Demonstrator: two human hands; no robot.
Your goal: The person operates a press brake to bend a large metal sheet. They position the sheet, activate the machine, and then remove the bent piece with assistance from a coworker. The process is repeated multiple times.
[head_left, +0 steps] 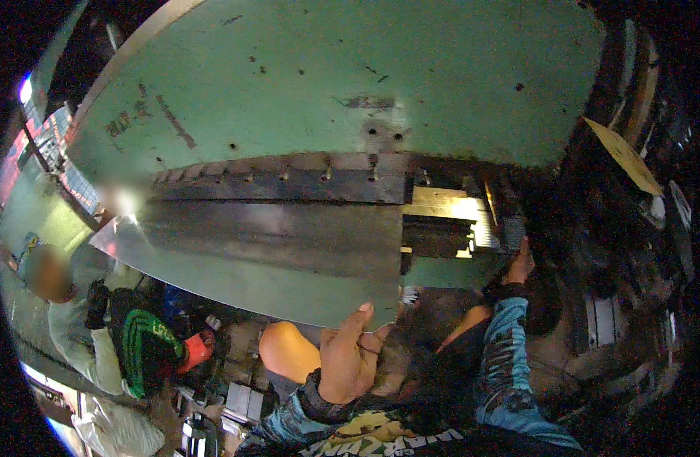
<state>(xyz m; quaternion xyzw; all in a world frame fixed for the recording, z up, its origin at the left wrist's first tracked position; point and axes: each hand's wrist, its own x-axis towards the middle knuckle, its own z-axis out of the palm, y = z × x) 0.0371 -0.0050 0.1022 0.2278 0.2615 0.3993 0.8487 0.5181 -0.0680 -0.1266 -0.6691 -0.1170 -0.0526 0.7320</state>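
A wide, flat metal sheet (289, 263) lies under the dark upper tool bar (289, 183) of a large green machine that looks like a press brake. At the sheet's near right corner, my left hand (351, 358) grips the edge, thumb on top and fingers folded beneath, partly hidden. Farther right, my right hand (520, 265) is up against the dark right end of the machine, beside a lit metal block (472, 217). A finger stretches upward there; shadow hides most of the others, and no held thing shows.
The green machine plate (304, 84) rises behind the sheet. On the left, a person (83, 327) is near the sheet's far end; a red-gloved hand (198, 349) is below its near edge. A tilted yellowish panel (623, 156) stands right. Clutter (243, 404) lies near my left forearm.
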